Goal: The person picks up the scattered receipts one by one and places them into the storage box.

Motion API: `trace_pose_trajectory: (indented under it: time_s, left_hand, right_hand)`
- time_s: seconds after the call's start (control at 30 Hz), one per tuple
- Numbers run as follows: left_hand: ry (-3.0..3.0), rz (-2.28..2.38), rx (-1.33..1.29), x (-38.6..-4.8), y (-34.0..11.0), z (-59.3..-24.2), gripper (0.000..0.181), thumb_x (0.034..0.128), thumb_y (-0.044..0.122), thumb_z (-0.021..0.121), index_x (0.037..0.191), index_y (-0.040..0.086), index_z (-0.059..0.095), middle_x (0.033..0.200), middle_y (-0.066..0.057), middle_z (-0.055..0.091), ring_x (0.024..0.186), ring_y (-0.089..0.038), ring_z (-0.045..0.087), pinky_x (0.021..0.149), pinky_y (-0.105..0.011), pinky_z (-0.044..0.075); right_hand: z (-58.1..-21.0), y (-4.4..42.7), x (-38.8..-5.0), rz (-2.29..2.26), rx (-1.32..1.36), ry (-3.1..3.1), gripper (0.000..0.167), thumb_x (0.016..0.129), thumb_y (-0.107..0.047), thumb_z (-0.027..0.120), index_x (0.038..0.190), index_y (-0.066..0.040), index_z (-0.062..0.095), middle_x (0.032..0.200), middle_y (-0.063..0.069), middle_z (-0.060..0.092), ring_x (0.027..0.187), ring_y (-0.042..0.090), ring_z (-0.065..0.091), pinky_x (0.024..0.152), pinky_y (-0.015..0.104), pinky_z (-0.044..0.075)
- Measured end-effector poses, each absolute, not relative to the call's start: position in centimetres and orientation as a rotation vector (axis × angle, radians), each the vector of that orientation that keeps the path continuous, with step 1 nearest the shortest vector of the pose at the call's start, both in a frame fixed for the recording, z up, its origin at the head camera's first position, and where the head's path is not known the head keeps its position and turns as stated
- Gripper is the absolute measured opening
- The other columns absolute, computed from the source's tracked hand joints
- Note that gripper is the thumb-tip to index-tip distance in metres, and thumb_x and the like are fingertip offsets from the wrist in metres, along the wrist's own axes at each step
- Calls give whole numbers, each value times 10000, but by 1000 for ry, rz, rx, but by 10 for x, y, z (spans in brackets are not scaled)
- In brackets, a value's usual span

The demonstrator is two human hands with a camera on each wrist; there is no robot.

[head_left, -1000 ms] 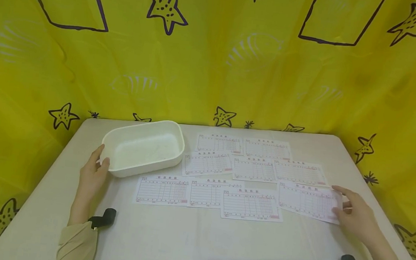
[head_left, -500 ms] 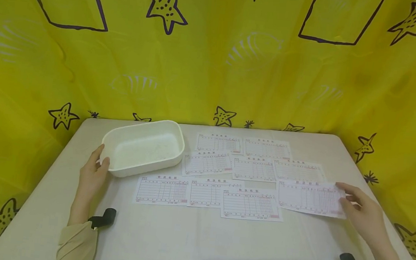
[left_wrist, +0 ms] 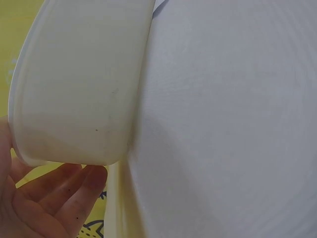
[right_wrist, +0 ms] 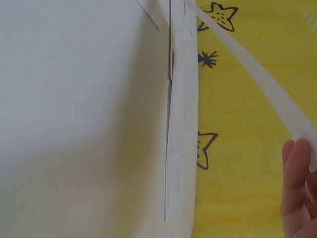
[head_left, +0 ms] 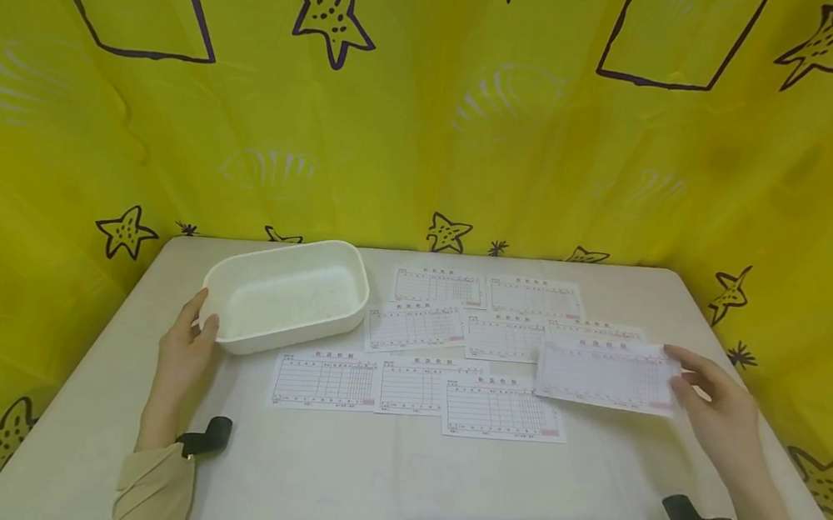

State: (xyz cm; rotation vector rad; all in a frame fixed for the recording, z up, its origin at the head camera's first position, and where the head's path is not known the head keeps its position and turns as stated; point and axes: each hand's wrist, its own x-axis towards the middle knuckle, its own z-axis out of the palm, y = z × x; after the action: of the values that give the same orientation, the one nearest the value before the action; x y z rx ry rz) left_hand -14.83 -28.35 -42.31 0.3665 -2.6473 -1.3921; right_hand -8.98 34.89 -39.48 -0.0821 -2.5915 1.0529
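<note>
In the head view my right hand pinches the right edge of a printed paper receipt slip. That slip is raised off the table and partly covers another slip behind it. From the right wrist, the fingers show at the edge of the lifted paper, seen nearly edge-on. My left hand grips the left end of a white rectangular plastic basin. In the left wrist view its fingers lie against the basin's end wall, with the thumb mostly cut off at the frame's edge.
Several more receipt slips lie face up right of and in front of the basin, some overlapping. A white cloth covers the table. Behind it hangs a yellow curtain with starfish drawings.
My right hand has lifted the receipt slip from the table and carried it slightly back and to the left. The left hand and the basin have stayed in place.
</note>
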Motion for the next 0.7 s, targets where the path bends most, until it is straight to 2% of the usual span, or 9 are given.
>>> trace_pose_trajectory:
  time_s: [0.1, 0.17, 0.33, 0.5, 0.7]
  left_hand:
    - [-2645, -1395, 373, -148, -284, -423, 577, 1020, 353, 360, 1552, 217, 182, 1601, -123, 207, 1360, -496, 358, 1095, -624, 331]
    - [-2642, -1398, 373, -148, -284, -423, 577, 1019, 355, 361, 1551, 220, 183, 1598, -129, 213, 1358, -492, 363, 1094, -622, 334]
    - [-2635, -1401, 371, -148, -284, -423, 575, 1019, 345, 365, 1550, 214, 189, 1593, -142, 224, 1353, -491, 372, 1093, -620, 338]
    - [-2632, -1401, 365, -148, -285, -424, 572, 1020, 336, 370, 1549, 212, 192, 1597, -133, 218, 1350, -498, 371, 1092, -624, 335]
    - [-2640, -1413, 368, -148, -284, -425, 578, 1020, 354, 364, 1552, 225, 179, 1606, -109, 201, 1358, -497, 359, 1097, -624, 329]
  right_hand:
    - [-395, 338, -94, 1064, -62, -2557, 371, 972, -112, 518, 1338, -74, 562, 1207, -296, 529, 922, -127, 436, 783, -78, 343]
    - [-396, 330, -98, 1078, -53, -2538, 366, 968, -106, 525, 1331, -86, 573, 1275, -187, 573, 931, -128, 446, 795, -75, 346]
    - [-397, 308, -107, 1145, -28, -2489, 358, 958, -77, 533, 1312, -67, 585, 1288, -69, 606, 932, -98, 473, 805, -52, 371]
    - [-396, 286, -117, 1227, 5, -2450, 357, 956, -61, 530, 1309, -45, 582, 1254, -137, 599, 939, -60, 485, 793, -24, 396]
    - [-392, 262, -127, 1310, 43, -2392, 347, 946, -29, 536, 1289, -25, 591, 1253, 12, 614, 939, -25, 503, 792, -13, 426]
